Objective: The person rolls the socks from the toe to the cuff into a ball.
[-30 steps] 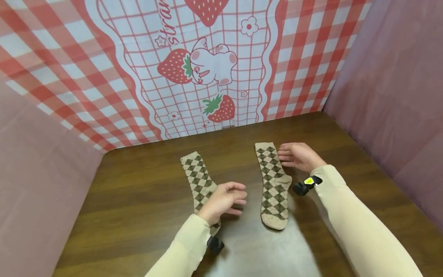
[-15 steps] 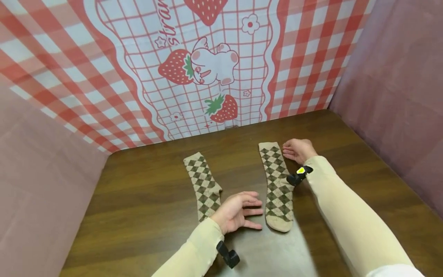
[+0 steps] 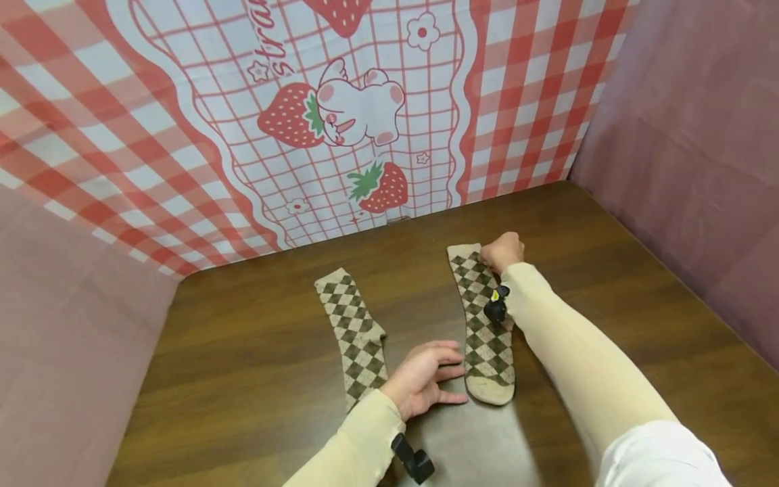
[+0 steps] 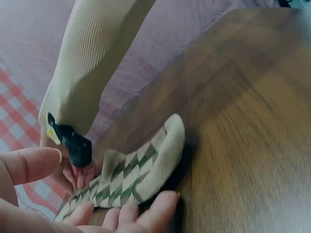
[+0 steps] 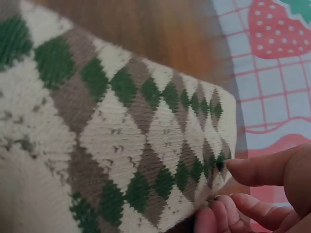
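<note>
As the right hand (image 3: 504, 252) pinches one of two socks (image 3: 485, 345), the left hand (image 3: 424, 380) splays.

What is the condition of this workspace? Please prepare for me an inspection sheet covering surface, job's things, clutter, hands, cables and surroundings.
Surface: brown wooden table, glossy near the front.
Job's things: two diamond-patterned socks, lying apart; left sock has its toe hidden, right sock shows its toe.
Clutter: dark item at the left-wrist view's upper right corner, too cut off to identify.
Left hand: fingers spread beside the right sock's foot; contact unclear.
Right hand: pinches the right sock's edge near its cuff.
Cables: nothing seen.
Surroundings: strawberry-print cloth behind, pink sides.
</note>
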Motion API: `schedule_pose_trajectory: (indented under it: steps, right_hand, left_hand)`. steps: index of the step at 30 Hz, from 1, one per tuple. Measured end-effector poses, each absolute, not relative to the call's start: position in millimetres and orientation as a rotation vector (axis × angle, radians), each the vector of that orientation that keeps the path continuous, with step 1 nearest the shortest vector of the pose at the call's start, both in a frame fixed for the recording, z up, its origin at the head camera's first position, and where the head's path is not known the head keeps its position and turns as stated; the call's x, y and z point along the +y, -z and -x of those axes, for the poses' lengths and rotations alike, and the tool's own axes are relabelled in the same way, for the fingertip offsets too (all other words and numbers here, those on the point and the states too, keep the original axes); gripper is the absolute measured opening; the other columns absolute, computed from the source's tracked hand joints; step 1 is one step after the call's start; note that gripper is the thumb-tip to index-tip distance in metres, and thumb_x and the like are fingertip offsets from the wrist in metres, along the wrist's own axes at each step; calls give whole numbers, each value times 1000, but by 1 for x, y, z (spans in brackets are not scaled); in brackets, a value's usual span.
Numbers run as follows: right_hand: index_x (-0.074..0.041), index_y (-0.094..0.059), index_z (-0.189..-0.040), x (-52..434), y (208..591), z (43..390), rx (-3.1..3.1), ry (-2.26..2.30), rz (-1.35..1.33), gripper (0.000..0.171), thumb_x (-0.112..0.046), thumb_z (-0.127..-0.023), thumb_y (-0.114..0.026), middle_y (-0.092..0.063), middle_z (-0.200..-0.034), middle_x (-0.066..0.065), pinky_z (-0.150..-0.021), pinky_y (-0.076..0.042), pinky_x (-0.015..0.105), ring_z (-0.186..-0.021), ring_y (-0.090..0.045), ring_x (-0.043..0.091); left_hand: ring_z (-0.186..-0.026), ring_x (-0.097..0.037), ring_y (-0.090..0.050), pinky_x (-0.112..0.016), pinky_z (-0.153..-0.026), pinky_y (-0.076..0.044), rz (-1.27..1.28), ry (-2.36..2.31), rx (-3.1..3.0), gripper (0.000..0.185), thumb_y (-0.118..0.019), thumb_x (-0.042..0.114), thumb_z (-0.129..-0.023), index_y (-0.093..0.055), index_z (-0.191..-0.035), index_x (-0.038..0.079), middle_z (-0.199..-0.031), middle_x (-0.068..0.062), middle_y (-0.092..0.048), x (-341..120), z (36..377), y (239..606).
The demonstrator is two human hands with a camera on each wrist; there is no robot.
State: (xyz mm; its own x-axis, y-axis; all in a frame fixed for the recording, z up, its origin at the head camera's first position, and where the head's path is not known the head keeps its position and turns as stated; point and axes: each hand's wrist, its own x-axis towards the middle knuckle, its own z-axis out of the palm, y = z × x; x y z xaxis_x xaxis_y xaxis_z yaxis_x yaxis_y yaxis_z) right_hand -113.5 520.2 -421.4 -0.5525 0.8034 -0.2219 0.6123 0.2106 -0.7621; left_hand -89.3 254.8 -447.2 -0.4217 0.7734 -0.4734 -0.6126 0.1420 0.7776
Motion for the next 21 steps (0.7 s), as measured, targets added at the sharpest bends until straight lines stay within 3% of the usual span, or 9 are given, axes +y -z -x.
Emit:
schedule_pose_trajectory:
  steps: [5,8,11,16,18,21]
  right_hand:
    - [16,-56,-116,516,421,120,-2315,-1192,1343,42,-10,-84,-64,-55,-119,33,-80,-48,47,-99,-50,38]
    - [18,-54,-120,516,420,118,-2305,-1221,1339,46,-10,-85,-64,-53,-124,34,-86,-47,49,-104,-49,40]
    - [18,-53,-119,517,418,116,-2312,-1245,1334,45,-9,-85,-65,-53,-119,32,-80,-48,45,-99,-47,37]
    - [14,-55,-103,520,410,118,-2230,-1428,1298,26,-4,-84,-61,-51,-93,20,-54,-44,34,-65,-49,23]
    - [11,-51,-96,521,406,120,-2162,-1548,1264,17,0,-85,-58,-47,-88,15,-50,-44,31,-57,-48,18]
    - [5,-48,-87,520,400,122,-2107,-1647,1212,9,2,-85,-56,-43,-87,11,-53,-49,30,-59,-50,15]
  left_hand:
    - [-125,-38,-44,-66,-88,-45,-132,-1564,1270,49,-59,3,-87,-49,-134,-3,-134,-18,-49,256,89,445]
    - [-123,-37,-45,-66,-89,-44,-120,-1577,1272,48,-59,3,-87,-49,-133,-3,-132,-18,-49,258,88,444]
    - [-121,-36,-46,-64,-90,-44,-116,-1578,1289,47,-59,2,-87,-50,-132,-3,-131,-18,-50,259,85,445]
    - [-119,-34,-48,-62,-91,-45,-131,-1576,1311,47,-60,1,-86,-49,-132,-2,-128,-19,-52,260,83,446]
    - [-118,-34,-48,-61,-92,-44,-140,-1579,1318,49,-60,1,-85,-48,-132,-3,-127,-19,-52,261,83,447]
    - [-111,-31,-52,-56,-91,-48,-184,-1571,1380,51,-61,-2,-83,-47,-133,-5,-123,-20,-53,263,83,448]
